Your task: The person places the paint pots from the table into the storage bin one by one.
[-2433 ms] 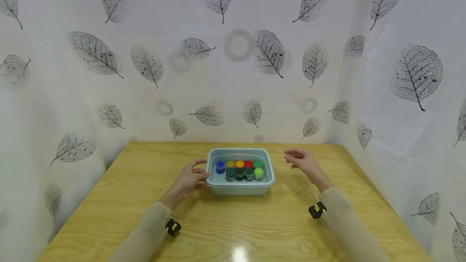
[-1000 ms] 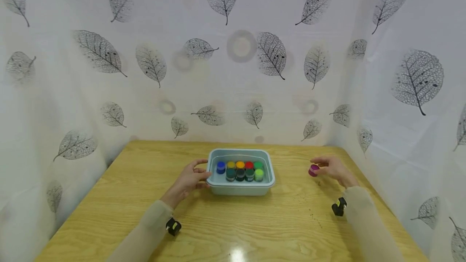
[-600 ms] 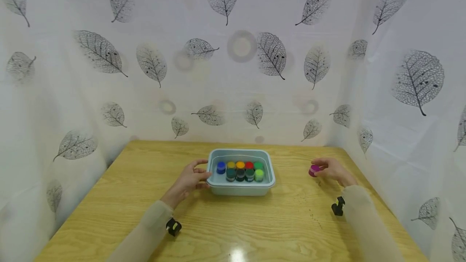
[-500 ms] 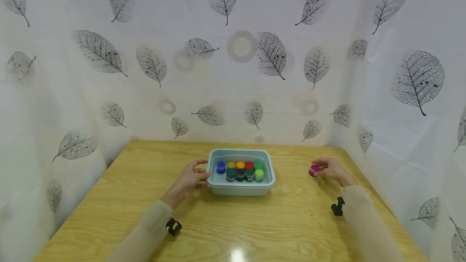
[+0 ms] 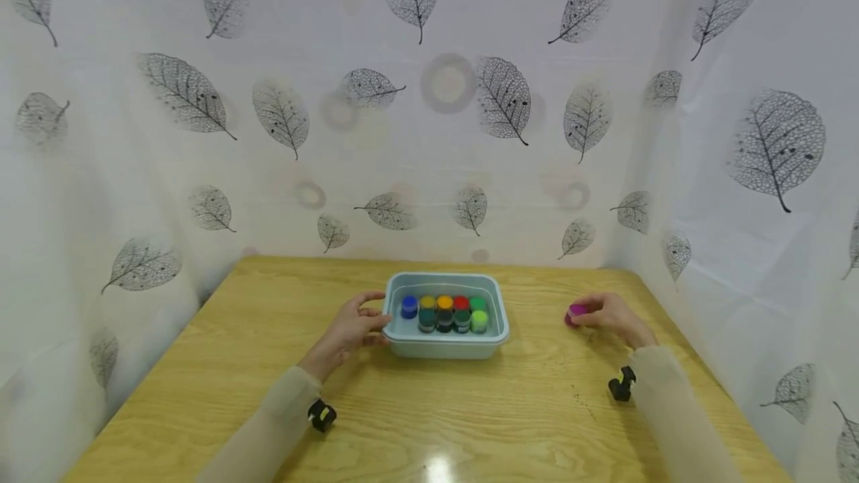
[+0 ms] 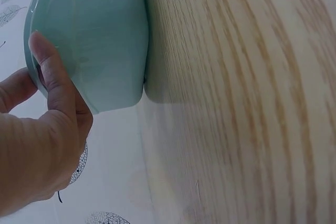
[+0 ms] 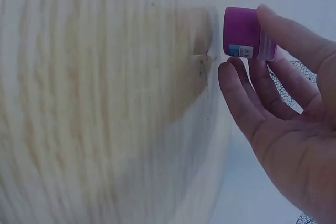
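My left hand (image 5: 349,326) pinches the left rim of a pale blue plastic tub (image 5: 446,349), thumb and fingers on either side of the wall in the left wrist view. Inside the tub stand several small paint jars: a blue jar (image 5: 409,307) sits apart at the left, and two rows hold yellow, orange, red, green and dark ones, with a lime green jar (image 5: 479,320) at the front right. Over on the table's right side, my right hand (image 5: 607,315) holds a magenta paint jar (image 7: 242,30) between thumb and fingers. The jar appears just off the tabletop.
A wooden table (image 5: 403,423) carries everything. Small dark specks (image 5: 582,401) mark its surface near the right forearm. A leaf-printed curtain (image 5: 429,170) hangs behind the table and along both sides. A black wrist camera (image 5: 622,384) is strapped to the right wrist.
The right hand has gone from beside the tub out to the right and taken hold of the magenta jar, which has just shifted slightly left. The left hand stays on the tub.
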Tool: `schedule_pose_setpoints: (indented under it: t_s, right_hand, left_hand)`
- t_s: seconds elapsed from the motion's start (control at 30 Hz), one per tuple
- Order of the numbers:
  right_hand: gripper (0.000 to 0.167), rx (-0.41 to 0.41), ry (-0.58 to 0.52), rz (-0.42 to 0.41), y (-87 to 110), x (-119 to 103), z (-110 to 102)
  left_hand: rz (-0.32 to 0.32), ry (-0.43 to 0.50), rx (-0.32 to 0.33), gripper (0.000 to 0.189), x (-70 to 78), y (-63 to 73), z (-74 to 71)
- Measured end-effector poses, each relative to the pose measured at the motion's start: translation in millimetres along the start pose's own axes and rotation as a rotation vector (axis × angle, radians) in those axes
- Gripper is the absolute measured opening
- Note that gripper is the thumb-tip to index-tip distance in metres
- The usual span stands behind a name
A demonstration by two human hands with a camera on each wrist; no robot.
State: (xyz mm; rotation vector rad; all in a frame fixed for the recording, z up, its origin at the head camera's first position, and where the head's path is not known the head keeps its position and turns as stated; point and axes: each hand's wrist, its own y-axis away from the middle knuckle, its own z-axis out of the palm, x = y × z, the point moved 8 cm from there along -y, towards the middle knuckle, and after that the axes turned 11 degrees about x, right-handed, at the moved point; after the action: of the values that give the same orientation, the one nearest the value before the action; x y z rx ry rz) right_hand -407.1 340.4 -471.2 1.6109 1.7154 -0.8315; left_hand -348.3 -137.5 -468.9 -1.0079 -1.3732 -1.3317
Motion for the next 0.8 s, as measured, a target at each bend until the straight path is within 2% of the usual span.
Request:
schedule_pose_setpoints:
  t_s: [0.27, 0.57, 0.8]
  right_hand:
    - [0.053, -0.007, -0.065, -0.031, 1.5, -16, 3]
    - [0.056, -0.050, -0.192, 0.008, 10.0, -30, 21]
    - [0.061, -0.075, -0.317, 0.027, 16.0, -46, 36]
  left_hand:
    - [0.009, -0.010, -0.003, 0.057, 2.0, 3.0, -1.5]
    - [0.006, -0.011, 0.022, 0.055, 0.3, 0.8, -2.5]
    - [0.010, -0.014, 0.015, 0.057, 0.7, 0.9, -1.5]
